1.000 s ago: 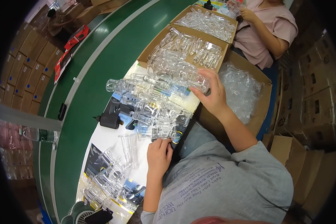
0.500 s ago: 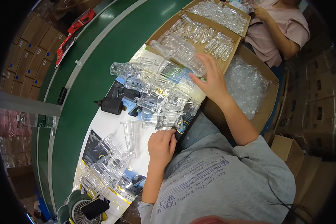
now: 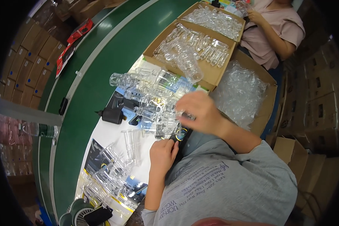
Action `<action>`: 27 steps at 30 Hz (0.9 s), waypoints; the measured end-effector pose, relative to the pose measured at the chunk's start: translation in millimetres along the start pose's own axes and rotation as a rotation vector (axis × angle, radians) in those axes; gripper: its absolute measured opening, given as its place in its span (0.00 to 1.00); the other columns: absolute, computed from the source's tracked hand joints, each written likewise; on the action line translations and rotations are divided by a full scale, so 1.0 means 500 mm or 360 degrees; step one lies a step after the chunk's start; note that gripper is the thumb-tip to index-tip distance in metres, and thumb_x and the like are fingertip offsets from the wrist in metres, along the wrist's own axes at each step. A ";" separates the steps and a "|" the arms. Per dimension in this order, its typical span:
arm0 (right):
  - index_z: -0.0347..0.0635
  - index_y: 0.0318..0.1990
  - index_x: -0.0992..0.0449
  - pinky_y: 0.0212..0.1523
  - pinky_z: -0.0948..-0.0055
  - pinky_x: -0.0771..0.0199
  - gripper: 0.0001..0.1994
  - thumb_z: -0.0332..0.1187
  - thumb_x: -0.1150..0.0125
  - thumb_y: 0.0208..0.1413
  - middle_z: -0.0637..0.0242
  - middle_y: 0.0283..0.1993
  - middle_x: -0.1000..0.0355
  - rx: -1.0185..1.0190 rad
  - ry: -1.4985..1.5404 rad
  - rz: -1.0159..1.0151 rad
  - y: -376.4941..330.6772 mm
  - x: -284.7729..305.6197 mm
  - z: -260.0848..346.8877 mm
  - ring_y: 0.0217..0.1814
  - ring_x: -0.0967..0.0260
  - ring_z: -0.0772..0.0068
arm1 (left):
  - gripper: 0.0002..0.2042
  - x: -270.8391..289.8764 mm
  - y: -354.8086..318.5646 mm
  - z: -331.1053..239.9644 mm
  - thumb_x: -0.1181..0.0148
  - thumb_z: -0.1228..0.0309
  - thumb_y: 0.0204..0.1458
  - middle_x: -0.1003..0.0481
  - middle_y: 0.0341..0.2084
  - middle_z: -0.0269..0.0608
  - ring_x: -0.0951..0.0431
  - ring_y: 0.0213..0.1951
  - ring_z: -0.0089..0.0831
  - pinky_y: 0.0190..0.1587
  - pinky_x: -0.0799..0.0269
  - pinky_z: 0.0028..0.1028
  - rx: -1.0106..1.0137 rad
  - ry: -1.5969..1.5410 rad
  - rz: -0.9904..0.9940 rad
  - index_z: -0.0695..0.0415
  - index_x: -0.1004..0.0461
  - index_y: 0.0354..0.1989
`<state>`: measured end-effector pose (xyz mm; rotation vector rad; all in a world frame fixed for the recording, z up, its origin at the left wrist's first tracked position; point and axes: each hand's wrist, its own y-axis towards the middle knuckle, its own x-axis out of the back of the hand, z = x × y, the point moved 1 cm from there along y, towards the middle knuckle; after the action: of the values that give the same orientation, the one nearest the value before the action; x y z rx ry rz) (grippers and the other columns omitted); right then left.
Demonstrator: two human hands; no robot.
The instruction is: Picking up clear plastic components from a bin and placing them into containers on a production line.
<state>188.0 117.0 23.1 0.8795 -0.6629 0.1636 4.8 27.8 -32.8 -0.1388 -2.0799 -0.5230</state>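
On the work surface lies a pile of clear plastic tube-shaped pieces. My right hand, smeared by motion, is over the pile's near right end; what its fingers hold, if anything, cannot be made out. Just below the pile, my left hand rests at the near edge with loosely bent fingers and thumb apart, holding nothing visible. A large clear tube lies tilted on smaller clear pieces in a cardboard tray. Left of my left hand stands a clear tapered tube, with more clear parts clustered nearby.
A black squeeze bottle lies left of the pile. Behind is a green table. A carton of clear plastic bags stands at right, and a second tray farther back. A co-worker's hand shows top right; a small fan sits lower left.
My right hand has let go of the large clear tube, which now lies in the cardboard tray. That hand has come back nearer to me, over the pile. My left hand has barely moved.
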 end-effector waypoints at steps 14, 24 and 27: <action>0.37 0.32 0.30 0.18 0.68 0.31 0.12 0.31 0.41 0.38 0.56 0.25 0.29 0.0023 -0.0390 0.0922 -0.007 -0.098 0.079 0.24 0.27 0.62 | 0.14 0.006 -0.008 -0.009 0.40 0.70 0.43 0.33 0.08 0.40 0.36 0.12 0.37 0.25 0.45 0.30 -0.0040 -0.0037 0.0230 0.57 0.32 0.08; 0.42 0.28 0.34 0.22 0.65 0.36 0.18 0.43 0.34 0.38 0.62 0.25 0.28 -0.0334 0.0164 0.1390 0.027 -0.014 0.038 0.26 0.29 0.59 | 0.15 0.008 -0.006 -0.009 0.41 0.68 0.45 0.31 0.08 0.39 0.34 0.12 0.35 0.24 0.44 0.30 -0.0089 0.0039 0.0248 0.56 0.31 0.09; 0.44 0.26 0.36 0.22 0.72 0.41 0.17 0.40 0.33 0.41 0.66 0.27 0.27 -0.0458 0.0917 0.1250 0.013 -0.005 0.005 0.22 0.34 0.72 | 0.16 0.008 -0.007 -0.010 0.42 0.67 0.46 0.32 0.08 0.39 0.34 0.12 0.36 0.24 0.44 0.30 -0.0088 0.0014 0.0243 0.56 0.32 0.08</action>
<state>182.2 119.3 27.0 0.2270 -0.4380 0.9643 5.5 22.1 -28.3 -0.3246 -2.0275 -0.4870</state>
